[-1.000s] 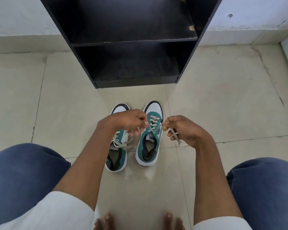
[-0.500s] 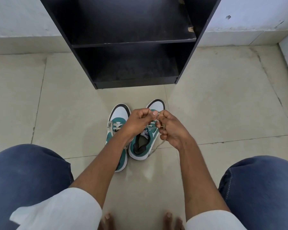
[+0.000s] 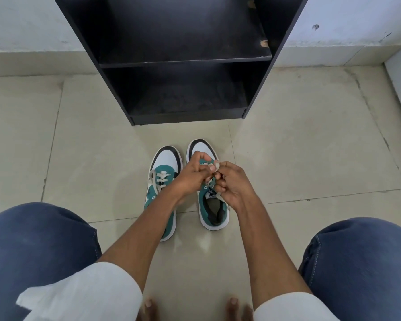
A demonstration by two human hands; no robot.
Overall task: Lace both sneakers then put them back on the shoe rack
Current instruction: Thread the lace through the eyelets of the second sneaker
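Two teal, white and black sneakers stand side by side on the floor tiles, toes toward the black shoe rack (image 3: 185, 63). The left sneaker (image 3: 164, 169) has loose cream laces trailing off its left side. Over the right sneaker (image 3: 212, 210) my left hand (image 3: 190, 176) and my right hand (image 3: 233, 185) meet, fingers pinched on its cream lace (image 3: 214, 165) above the tongue. My hands hide most of that shoe's lacing.
Both shelves of the rack stand empty just beyond the shoes. Beige tiled floor (image 3: 310, 158) spreads to both sides, with a white wall behind. My knees in blue jeans frame the bottom corners, and my bare toes show at the bottom edge.
My hands came together from apart and now pinch the lace close over the right sneaker's tongue. The right sneaker, tilted half a second ago, sits straight again.
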